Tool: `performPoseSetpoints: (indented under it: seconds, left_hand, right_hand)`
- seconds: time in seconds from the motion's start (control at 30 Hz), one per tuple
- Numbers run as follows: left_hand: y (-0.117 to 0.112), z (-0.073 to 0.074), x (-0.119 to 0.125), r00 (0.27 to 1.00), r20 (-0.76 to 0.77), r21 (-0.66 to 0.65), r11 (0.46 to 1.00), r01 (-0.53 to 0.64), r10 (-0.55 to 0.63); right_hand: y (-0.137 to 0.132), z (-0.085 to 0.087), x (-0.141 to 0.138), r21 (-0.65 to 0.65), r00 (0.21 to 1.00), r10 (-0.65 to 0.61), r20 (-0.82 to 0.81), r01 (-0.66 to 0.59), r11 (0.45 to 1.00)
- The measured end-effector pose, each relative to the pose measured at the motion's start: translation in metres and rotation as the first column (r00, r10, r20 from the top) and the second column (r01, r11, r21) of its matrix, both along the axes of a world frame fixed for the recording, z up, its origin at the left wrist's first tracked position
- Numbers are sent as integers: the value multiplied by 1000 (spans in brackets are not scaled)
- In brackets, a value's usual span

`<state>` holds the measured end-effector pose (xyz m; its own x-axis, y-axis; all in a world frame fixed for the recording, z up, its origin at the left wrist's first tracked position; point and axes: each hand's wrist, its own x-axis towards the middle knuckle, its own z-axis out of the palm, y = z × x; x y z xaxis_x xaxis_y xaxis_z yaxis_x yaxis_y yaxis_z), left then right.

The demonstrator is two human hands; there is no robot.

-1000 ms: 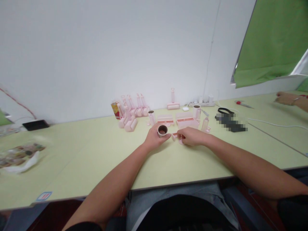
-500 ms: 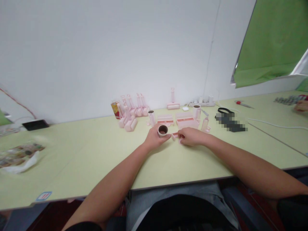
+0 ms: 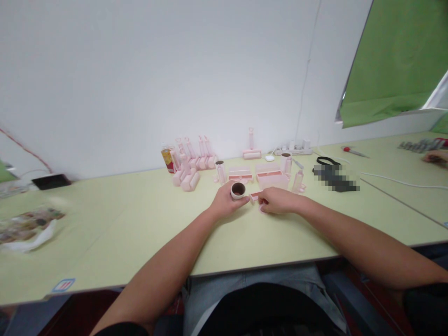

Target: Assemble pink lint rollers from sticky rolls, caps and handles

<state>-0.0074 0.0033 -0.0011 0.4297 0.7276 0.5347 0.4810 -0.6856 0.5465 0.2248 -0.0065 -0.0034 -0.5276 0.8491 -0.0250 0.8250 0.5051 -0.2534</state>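
Note:
In the head view, my left hand (image 3: 224,201) is wrapped round a white sticky-paper roll (image 3: 238,190), whose brown cardboard core faces up. Just to its right, my right hand (image 3: 280,200) has its fingers curled at a pink plastic piece (image 3: 255,196), shaped like a lint roller part. A small round pink bit (image 3: 262,208) shows under those fingers; whether they grip it I cannot tell. Behind my hands lie two pink open cases (image 3: 241,175), another upright roll (image 3: 286,161) and a folded pink handle (image 3: 298,181).
Several assembled pink lint rollers (image 3: 191,179) stand at the back left by a yellow and red carton (image 3: 167,158). One more roller (image 3: 252,153) is near the wall, beside a power strip (image 3: 294,151). Black straps (image 3: 329,161) lie right. Another person's hand (image 3: 436,157) is at far right.
My left hand and the roll have shifted very slightly right. My right fingers have moved a little at the pink piece. The other person's hand at far right has moved slightly left.

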Motion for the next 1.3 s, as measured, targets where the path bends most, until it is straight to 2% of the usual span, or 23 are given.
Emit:
performPoseSetpoints:
  seconds: [0.2,0.43,0.67,1.3]
  left_hand:
    - [2,-1,0,1000,-15,2,1000,8,-8]
    - [1,-1,0,999,-15,-23,999,30,-30]
    - [1,-1,0,999,-39,-43,999,24,-26]
    - [2,-3,0,997,-55,-66,996,52,-56]
  right_hand:
    - [-3,2,-2,9,1000,20,4,-20,1000]
    - [-7,7,-2,-8,994,86,-75,-86,996]
    - [-5,6,1,-22,993,114,-28,-115,993]
    - [-14,14,-7,-13,994,75,-84,-76,997]
